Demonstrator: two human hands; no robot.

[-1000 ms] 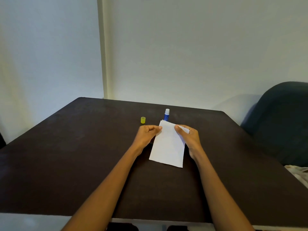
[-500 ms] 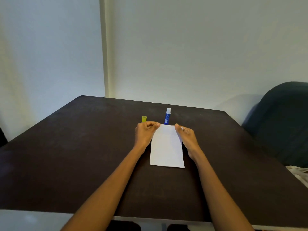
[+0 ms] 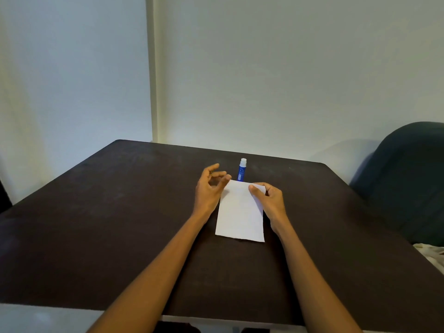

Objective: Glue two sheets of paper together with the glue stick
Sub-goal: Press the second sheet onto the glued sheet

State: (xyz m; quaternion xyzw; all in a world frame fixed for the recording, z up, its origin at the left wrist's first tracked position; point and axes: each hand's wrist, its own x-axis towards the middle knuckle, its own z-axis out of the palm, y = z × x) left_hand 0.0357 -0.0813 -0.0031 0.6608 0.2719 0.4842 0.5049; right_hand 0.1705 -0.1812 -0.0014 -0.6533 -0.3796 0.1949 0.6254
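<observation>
Paper: the white paper [image 3: 240, 212] lies flat on the dark table [image 3: 96, 236], right in the middle between the two hands. It looks like one sheet from here. I cannot tell if there are two sheets stacked up.

Glue stick: the blue glue stick [image 3: 241, 169] stands upright on the table, just past the far edge of the paper. Its top is white and its cap is off. Its bottom end is hidden behind the paper's far edge.

Left hand: the left hand [image 3: 209, 188] is lifted at the far left corner of the paper. The fingers are spread and loosely bent, and they hold nothing. The thumb tip is very close to the paper's corner. I cannot tell if it touches.

Right hand: the right hand [image 3: 269, 198] pinches the far right corner of the paper. The thumb sits on top of the sheet and the other fingers curl around the edge.

Arms: both bare arms reach out from the near edge of the table, one on each side of the paper.

Wall: a pale wall [image 3: 264, 68] is behind the table.

Chair: a dark blue chair [image 3: 408, 176] is on the right side, next to the table.
</observation>
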